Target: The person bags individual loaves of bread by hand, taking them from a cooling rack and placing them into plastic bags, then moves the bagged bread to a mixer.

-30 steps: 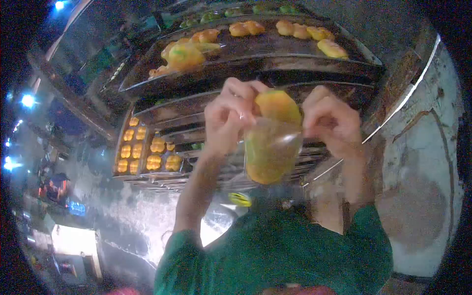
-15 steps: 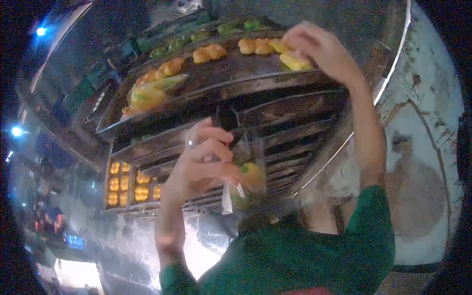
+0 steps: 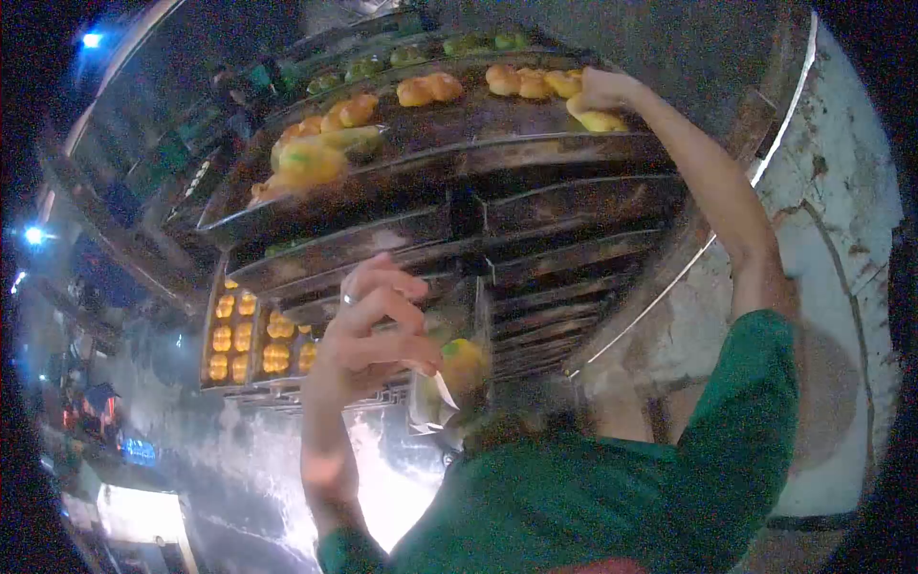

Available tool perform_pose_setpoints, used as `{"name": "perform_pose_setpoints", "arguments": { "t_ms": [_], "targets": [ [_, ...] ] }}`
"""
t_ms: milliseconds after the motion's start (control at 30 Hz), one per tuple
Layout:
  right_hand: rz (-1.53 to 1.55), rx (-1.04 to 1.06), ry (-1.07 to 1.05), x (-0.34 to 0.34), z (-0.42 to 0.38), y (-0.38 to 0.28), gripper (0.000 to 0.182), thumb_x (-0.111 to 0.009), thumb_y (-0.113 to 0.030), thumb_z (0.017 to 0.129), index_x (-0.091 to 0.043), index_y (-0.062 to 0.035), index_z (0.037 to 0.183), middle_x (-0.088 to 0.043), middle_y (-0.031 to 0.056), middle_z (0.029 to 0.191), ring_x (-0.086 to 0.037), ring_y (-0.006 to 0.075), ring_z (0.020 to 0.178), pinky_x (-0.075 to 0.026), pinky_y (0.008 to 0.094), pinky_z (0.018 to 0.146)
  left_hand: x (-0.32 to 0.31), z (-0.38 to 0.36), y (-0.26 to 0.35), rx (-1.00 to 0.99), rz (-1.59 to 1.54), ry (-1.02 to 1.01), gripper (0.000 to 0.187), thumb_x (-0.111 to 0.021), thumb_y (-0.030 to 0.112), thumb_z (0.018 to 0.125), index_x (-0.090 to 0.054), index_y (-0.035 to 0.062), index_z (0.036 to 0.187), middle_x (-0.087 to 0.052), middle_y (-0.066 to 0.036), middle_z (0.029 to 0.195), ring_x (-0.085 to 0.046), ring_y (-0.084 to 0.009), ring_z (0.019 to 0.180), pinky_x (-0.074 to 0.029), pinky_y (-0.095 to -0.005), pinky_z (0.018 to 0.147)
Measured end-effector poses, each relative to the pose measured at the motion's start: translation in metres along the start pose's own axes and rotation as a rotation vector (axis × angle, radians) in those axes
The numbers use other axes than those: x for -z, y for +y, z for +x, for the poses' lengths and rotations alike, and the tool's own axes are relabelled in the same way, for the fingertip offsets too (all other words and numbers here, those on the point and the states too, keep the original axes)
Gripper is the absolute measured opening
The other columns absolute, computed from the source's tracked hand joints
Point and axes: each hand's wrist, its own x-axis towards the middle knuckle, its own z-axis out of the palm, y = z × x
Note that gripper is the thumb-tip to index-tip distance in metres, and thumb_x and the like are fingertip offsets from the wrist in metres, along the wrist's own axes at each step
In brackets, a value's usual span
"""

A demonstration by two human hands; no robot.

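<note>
My left hand [image 3: 378, 320], with a ring on one finger, is raised in front of the rack. Its fingers curl around a clear plastic bag [image 3: 427, 407]. A yellow and green bun [image 3: 464, 364] shows blurred inside the bag. Up at the top tray [image 3: 402, 187], my right hand [image 3: 608, 91] reaches in with bent fingers on a yellow bun [image 3: 564, 82] at the right end of a row. Another yellow bun [image 3: 600, 121] lies just below that hand. My right fingertips are partly hidden.
Golden buns [image 3: 428, 89] line the top tray, and bagged buns [image 3: 311, 163] lie at its left end. Green buns [image 3: 411, 55] sit farther back. Dark trays [image 3: 574, 206] are stacked underneath. More buns [image 3: 275, 356] fill lower trays at left. A stained wall [image 3: 841, 191] stands at right.
My right hand has closed in on the yellow bun at the row's end, its fingers now bent down. My left hand and its bag have shifted slightly left and down. The view has shifted slightly.
</note>
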Motion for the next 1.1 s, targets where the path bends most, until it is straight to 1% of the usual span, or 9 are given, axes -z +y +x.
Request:
{"name": "perform_pose_setpoints", "arguments": {
  "t_ms": [167, 200, 400, 500, 600, 733, 967, 1067, 1100],
  "targets": [
    [0.607, 0.111, 0.233, 0.035, -0.052, -0.008, 0.068, -0.085, -0.044, 0.074, -0.057, -0.0015, 0.12, -0.068, 0.0118, 0.107, -0.063, 0.0221, 0.1, -0.05, 0.0347, 0.089, 0.003, -0.006, -0.002, -0.002, -0.003, 0.037, 0.022, -0.079, 0.027, 0.059, -0.075, 0.0195, 0.08, -0.054, 0.004, 0.086, -0.058, -0.0235, 0.109, -0.035, -0.0517, 0.108],
    [0.633, 0.087, 0.244, 0.045, -0.061, -0.016, 0.062, -0.084, -0.042, 0.077, -0.057, -0.0039, 0.118, -0.065, 0.007, 0.103, -0.06, 0.0168, 0.098, -0.048, 0.0321, 0.09, 0.003, -0.007, -0.005, -0.007, -0.016, 0.047, 0.022, -0.079, 0.027, 0.059, -0.075, 0.0195, 0.08, -0.054, 0.004, 0.087, -0.058, -0.0235, 0.109, -0.035, -0.0516, 0.108],
    [1.171, 0.38, 0.612, 0.08, -0.123, -0.066, 0.053, -0.076, -0.038, 0.085, -0.058, -0.0079, 0.125, -0.064, 0.0039, 0.111, -0.06, 0.0162, 0.105, -0.049, 0.0328, 0.091, 0.004, -0.001, -0.023, -0.08, -0.249, 0.031, 0.013, -0.079, 0.022, 0.068, -0.072, 0.0158, 0.078, -0.057, 0.001, 0.09, -0.058, -0.0265, 0.111, -0.032, -0.0519, 0.109],
    [1.475, 0.373, 0.582, 0.084, -0.185, -0.154, 0.027, -0.063, -0.027, 0.096, -0.06, -0.0064, 0.113, -0.062, 0.0057, 0.096, -0.062, 0.0134, 0.082, -0.052, 0.0284, 0.07, 0.008, 0.01, -0.023, -0.061, -0.248, -0.017, 0.021, -0.074, 0.036, 0.072, -0.071, 0.0155, 0.073, -0.059, -0.005, 0.094, -0.053, -0.0331, 0.118, -0.03, -0.0577, 0.109],
    [1.647, 0.205, 0.378, 0.058, -0.209, -0.176, 0.048, -0.074, -0.036, 0.086, -0.059, -0.0072, 0.122, -0.063, 0.0033, 0.111, -0.06, 0.0149, 0.104, -0.049, 0.0324, 0.091, 0.004, 0.012, -0.029, -0.105, -0.244, 0.052, 0.022, -0.074, 0.035, 0.076, -0.07, 0.0138, 0.076, -0.058, -0.005, 0.095, -0.052, -0.0318, 0.114, -0.033, -0.055, 0.104],
    [1.657, 0.31, 0.425, 0.028, -0.223, -0.219, 0.044, -0.072, -0.034, 0.088, -0.059, -0.0069, 0.12, -0.062, 0.0035, 0.112, -0.06, 0.0143, 0.104, -0.049, 0.0317, 0.091, 0.004, 0.015, -0.026, -0.103, -0.254, 0.135, 0.014, -0.077, 0.02, 0.075, -0.073, 0.0121, 0.086, -0.057, 0.001, 0.093, -0.055, -0.0265, 0.107, -0.032, -0.0462, 0.103],
    [1.735, 0.41, 0.445, -0.002, -0.212, -0.245, 0.062, -0.083, -0.036, 0.08, -0.048, -0.0072, 0.122, -0.061, 0.0076, 0.109, -0.061, 0.0163, 0.099, -0.05, 0.0331, 0.09, 0.014, 0.011, -0.041, -0.079, -0.088, 0.164, 0.019, -0.077, 0.025, 0.073, -0.072, 0.0114, 0.084, -0.054, 0.0, 0.093, -0.051, -0.0253, 0.106, -0.032, -0.043, 0.103],
    [1.559, 0.498, 0.376, -0.006, -0.213, -0.25, 0.067, -0.083, -0.032, 0.082, -0.041, -0.0053, 0.127, -0.06, 0.0107, 0.109, -0.061, 0.0165, 0.099, -0.052, 0.0304, 0.086, 0.012, 0.01, -0.052, -0.084, -0.017, 0.176, 0.037, -0.068, 0.045, 0.087, -0.069, 0.0089, 0.076, -0.056, -0.007, 0.096, -0.05, -0.0265, 0.104, -0.035, -0.0516, 0.105],
    [1.525, 0.54, 0.373, -0.007, -0.212, -0.251, 0.063, -0.08, -0.03, 0.085, -0.042, -0.0057, 0.128, -0.058, 0.0093, 0.112, -0.059, 0.0158, 0.101, -0.05, 0.0302, 0.088, 0.012, 0.012, -0.049, -0.048, -0.026, 0.205, 0.029, -0.071, 0.038, 0.084, -0.071, 0.0095, 0.08, -0.055, -0.005, 0.096, -0.05, -0.0262, 0.105, -0.035, -0.0483, 0.104]
  ]
}}
